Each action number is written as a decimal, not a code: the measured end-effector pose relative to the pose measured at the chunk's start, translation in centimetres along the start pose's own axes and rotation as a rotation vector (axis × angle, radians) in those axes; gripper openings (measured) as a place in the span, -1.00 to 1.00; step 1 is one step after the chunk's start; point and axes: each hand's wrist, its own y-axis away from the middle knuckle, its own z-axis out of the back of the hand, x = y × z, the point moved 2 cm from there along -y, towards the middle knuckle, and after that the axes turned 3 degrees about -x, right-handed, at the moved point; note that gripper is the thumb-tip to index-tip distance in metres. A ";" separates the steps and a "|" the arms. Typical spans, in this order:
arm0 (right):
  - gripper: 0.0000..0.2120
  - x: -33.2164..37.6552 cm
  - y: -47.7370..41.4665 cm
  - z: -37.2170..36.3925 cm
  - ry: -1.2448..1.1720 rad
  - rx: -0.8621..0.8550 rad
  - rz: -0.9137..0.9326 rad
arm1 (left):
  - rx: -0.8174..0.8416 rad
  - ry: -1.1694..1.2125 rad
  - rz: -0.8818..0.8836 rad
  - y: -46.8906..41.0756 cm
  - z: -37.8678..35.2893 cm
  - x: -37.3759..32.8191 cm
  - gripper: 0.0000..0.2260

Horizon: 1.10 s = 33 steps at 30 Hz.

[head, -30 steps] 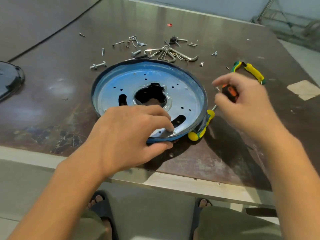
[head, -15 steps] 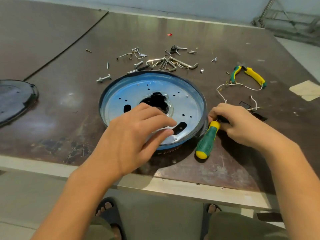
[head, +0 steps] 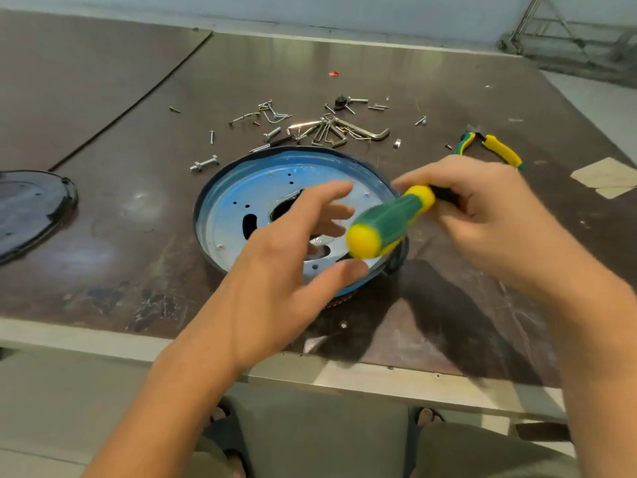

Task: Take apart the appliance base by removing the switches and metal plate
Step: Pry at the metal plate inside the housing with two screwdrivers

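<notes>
The round appliance base [head: 238, 201], blue with a dark rim, lies upside down near the table's front edge, and its metal plate shows several holes and a dark middle opening. My right hand [head: 489, 222] grips the shaft end of a green and yellow screwdriver [head: 386, 224], lifted over the base's right side with its handle pointing toward me. My left hand [head: 275, 263] hovers over the base's near side, fingers spread and holding nothing. The screwdriver's tip is hidden in my right hand.
Loose screws, bolts and hex keys [head: 331, 131] lie scattered behind the base. Yellow and green pliers [head: 496, 150] sit at the right. A dark round cover [head: 31, 212] lies at the left edge. Pale tape [head: 606, 177] marks the far right.
My right hand has lifted the screwdriver off the table and swung it over the base. My left hand has come off the base rim and spread its fingers.
</notes>
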 end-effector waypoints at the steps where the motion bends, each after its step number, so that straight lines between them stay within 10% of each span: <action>1: -0.61 0.9 -0.1 -0.9 0.030 0.022 0.018 | 0.003 0.056 0.026 0.1 -0.1 0.0 -0.45; 11: -0.61 5.4 0.1 -3.5 -0.103 -0.038 0.135 | -0.371 0.881 0.131 -0.6 1.8 -0.6 -0.76; 16: -0.72 5.1 0.2 -2.4 -0.111 -0.207 0.155 | -0.501 0.899 0.145 -0.6 3.8 0.1 -0.83; 26: -0.89 4.9 -0.5 -0.9 -1.147 -0.440 0.022 | -0.548 0.871 0.290 -0.5 5.2 1.5 -0.86; 33: -0.83 3.9 -0.8 -3.3 -1.166 -0.470 -0.056 | -0.560 0.910 0.305 -0.5 4.4 1.5 -0.88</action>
